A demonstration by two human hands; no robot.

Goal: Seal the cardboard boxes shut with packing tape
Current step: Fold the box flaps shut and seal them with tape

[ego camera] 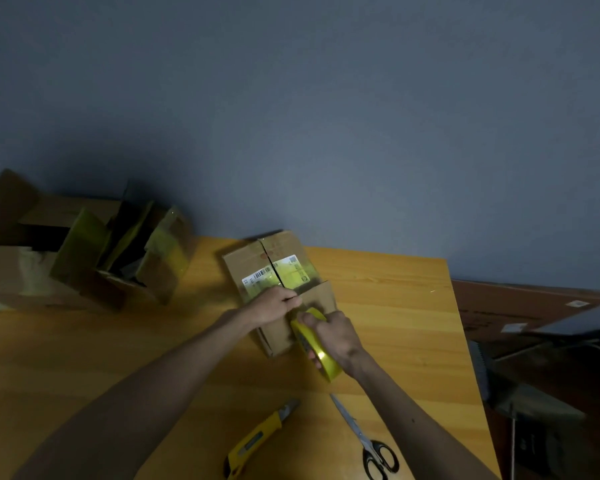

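Where the two hands meet, a small cardboard box point(284, 258) lies flat on the wooden table point(395, 306), a squat brown block of matte corrugated board with its long axis running from just under the fingers away toward the wall, leaning slightly to the left. Its top flaps meet in a dark seam along that same axis, and a white label point(274, 275) with a barcode straddles the seam just beyond the fingertips, under a glossy, yellow-tinted film. One flap edge stands a little proud beside the knuckles. The left hand point(274, 304) rests on the near part of the top, its fingers point(288, 299) curled tight toward the seam; whether they pinch a tape end or only press the board I cannot tell. The right hand point(336, 336) grips the tape roll point(321, 358), a shiny yellow ring held on edge against the box's near end, fingers point(307, 320) wrapped over its rim. Nearer the person than both sets of fingers lie a utility knife point(260, 441) with a yellow plastic body and a pair of scissors point(368, 441) with bright steel blades and black loop handles, blades pointing toward the roll. Well to the left of the left fingers stand larger open boxes point(84, 251), flaps raised and streaked with glossy tape. Beyond the fingertips rises a smooth blue-grey wall point(326, 98), and far to the right of the right hand, off the table, a flat brown cardboard sheet point(516, 306) lies.
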